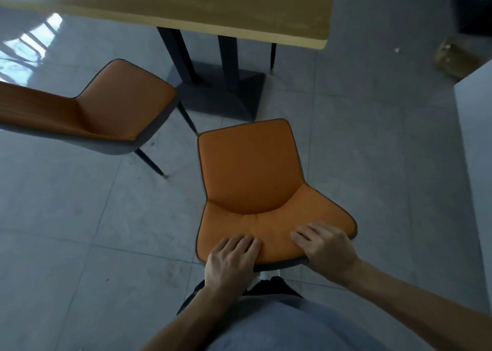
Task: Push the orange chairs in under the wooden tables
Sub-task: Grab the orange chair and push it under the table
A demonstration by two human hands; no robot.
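An orange chair (250,169) with dark piping stands right in front of me, its seat pointing toward the wooden table (213,7) and still clear of the tabletop. My left hand (231,260) and my right hand (326,247) both grip the top edge of its backrest, fingers curled over the orange front. A second orange chair (114,106) stands to the left, turned sideways, beside the table's black pedestal base (221,92).
The floor is grey tile. A pale counter or wall edge (474,138) rises on the right. A cardboard box (458,58) and a dark bin (471,12) sit at the far right. A thin black chair leg (273,58) shows beyond the table's corner.
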